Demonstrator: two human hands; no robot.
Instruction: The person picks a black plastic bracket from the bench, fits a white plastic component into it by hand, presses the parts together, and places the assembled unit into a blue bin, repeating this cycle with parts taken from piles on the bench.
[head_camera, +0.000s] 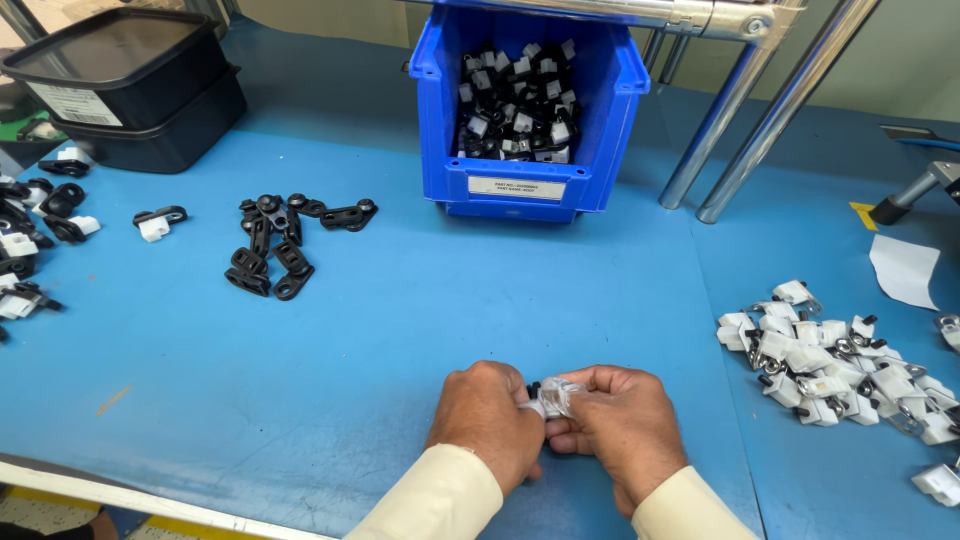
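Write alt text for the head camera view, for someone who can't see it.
Two hands, left hand and right hand, press together on a small white and black plastic part over a blue worktable. A blue bin of similar parts stands behind, black clips lie left, and a white assembled pile lies right.

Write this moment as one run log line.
left hand: on small white part | right hand: same part | surface: blue table | right: white parts pile

Bin (520, 185) behind hands (550, 420); clip pile (840, 365) right.
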